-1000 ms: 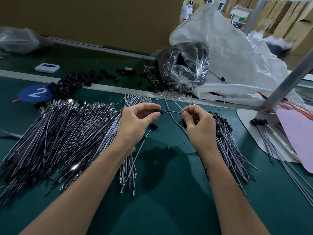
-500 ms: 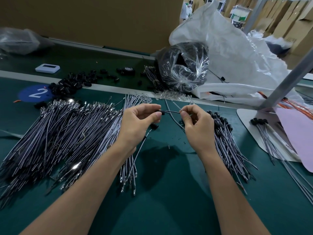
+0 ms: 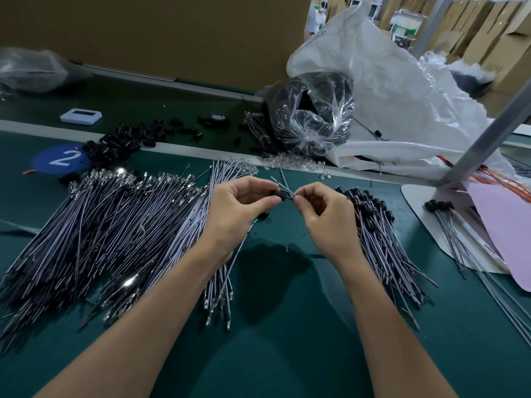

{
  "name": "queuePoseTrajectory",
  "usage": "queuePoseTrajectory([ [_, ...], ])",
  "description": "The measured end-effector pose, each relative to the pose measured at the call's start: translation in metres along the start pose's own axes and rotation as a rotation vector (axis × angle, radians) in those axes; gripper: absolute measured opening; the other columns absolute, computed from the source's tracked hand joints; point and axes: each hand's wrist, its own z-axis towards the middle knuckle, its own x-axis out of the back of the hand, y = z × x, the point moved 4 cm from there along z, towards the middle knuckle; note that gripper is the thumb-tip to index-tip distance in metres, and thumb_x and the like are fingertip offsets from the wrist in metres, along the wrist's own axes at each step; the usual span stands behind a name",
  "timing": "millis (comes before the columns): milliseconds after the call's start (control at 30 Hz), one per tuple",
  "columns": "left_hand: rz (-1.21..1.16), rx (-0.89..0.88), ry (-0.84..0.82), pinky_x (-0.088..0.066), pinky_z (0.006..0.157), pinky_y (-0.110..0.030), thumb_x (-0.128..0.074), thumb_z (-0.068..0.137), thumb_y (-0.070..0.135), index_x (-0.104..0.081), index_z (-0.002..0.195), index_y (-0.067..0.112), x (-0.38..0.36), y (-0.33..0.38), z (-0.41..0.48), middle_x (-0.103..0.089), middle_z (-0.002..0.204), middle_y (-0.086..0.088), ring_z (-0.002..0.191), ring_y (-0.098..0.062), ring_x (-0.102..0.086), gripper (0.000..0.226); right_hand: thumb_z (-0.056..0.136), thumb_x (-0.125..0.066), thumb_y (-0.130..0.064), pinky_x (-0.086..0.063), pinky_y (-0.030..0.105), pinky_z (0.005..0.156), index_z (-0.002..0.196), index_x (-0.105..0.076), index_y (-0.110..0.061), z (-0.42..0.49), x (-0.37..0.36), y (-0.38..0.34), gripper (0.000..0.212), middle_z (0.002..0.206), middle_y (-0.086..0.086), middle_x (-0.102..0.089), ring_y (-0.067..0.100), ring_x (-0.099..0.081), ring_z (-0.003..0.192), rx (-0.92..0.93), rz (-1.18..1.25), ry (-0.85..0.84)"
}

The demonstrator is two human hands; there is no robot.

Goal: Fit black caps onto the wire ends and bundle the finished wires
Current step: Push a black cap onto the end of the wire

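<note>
My left hand (image 3: pixel 240 209) pinches a small black cap (image 3: pixel 279 194) between thumb and forefinger above the green mat. My right hand (image 3: pixel 324 215) pinches a thin grey wire (image 3: pixel 283 182) right beside the cap, and the wire's free end sticks up and away behind the fingers. A broad heap of uncapped grey wires (image 3: pixel 109 225) lies to the left. Capped wires (image 3: pixel 379 234) lie in a pile just right of my right hand. Loose black caps (image 3: pixel 123 142) are scattered at the back left. One more cap (image 3: pixel 263 216) lies on the mat below my left hand.
A clear bag of black parts (image 3: pixel 310 113) and a big white sack (image 3: pixel 402 104) stand at the back right. A white board (image 3: pixel 416 208) with a few capped wires and a pink sheet (image 3: pixel 508 231) lie at the right. A slanted metal post (image 3: pixel 488 136) rises there.
My hands have drawn closer together, so the stretch of wire between them has shortened. The wire's free end now points up behind the fingers.
</note>
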Motion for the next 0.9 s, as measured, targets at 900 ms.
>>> queuePoseTrajectory([
  [900,-0.268,0.143,0.061,-0.053,0.088,-0.028,-0.078,0.068,-0.002,-0.066,0.104,0.007,-0.007,-0.017,-0.001,-0.075,0.098,-0.007,0.096,-0.017,-0.071,0.039,0.089,-0.066,-0.002,-0.052,0.023,0.062,0.08,-0.066,-0.019,-0.007,-0.015,-0.004,0.019,0.068,-0.01,-0.067,0.007,-0.061,0.061,-0.066,0.384,0.086],
])
